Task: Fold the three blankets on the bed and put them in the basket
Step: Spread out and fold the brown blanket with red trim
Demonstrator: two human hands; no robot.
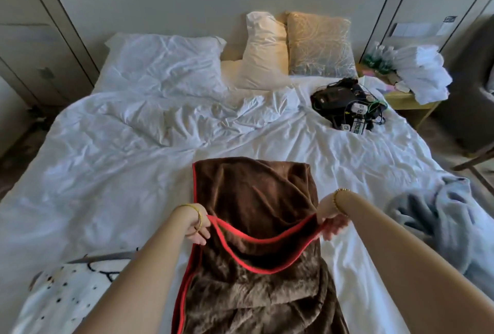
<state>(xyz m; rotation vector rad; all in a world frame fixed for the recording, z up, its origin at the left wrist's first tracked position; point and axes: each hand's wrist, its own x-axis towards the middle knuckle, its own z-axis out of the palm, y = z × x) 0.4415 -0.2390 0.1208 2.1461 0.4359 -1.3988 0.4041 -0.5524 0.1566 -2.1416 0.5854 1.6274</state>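
A brown blanket [256, 194] with a red border lies lengthwise on the white bed [112, 173], folded into a long strip. My left hand [199, 226] pinches its red edge at the left corner, and my right hand [332, 222] pinches the red edge at the right corner. The edge sags between the two hands, lifted off the rest of the blanket. A white blanket with black spots and lines [72, 288] lies crumpled at the bed's near left. A pale blue-grey blanket [438, 216] lies bunched at the near right. No basket is in view.
A rumpled white duvet [160, 114] and pillows [264, 50] fill the far half of the bed. A black bag with cables and small devices [347, 104] sits at the far right. A bedside table [409, 98] with white cloth and bottles stands beyond it.
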